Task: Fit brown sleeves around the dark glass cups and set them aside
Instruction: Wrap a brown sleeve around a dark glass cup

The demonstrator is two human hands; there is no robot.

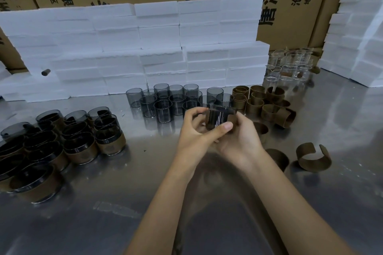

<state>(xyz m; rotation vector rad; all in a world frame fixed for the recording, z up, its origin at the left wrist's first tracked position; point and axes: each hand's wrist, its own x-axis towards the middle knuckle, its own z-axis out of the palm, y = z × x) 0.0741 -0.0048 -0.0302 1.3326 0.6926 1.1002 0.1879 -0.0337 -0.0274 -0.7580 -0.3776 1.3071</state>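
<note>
Basically both hands, left hand (193,130) and right hand (238,138), grasping one dark glass cup (219,117) mid-tabletop (207,203), brown sleeve (231,119) half-wrapped; finished cups (83,143) at 9 o'clock.

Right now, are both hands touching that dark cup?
Touching. The head view shows the left hand and right hand wrapped around the dark cup, fingers pressed against it.

Single head-worn wide-angle view, looking forward and down across the steel table (207,213) toward stacked foam blocks (145,47) and cartons behind; forearms enter from bottom, close to lens (edges visibly bowed).
</note>
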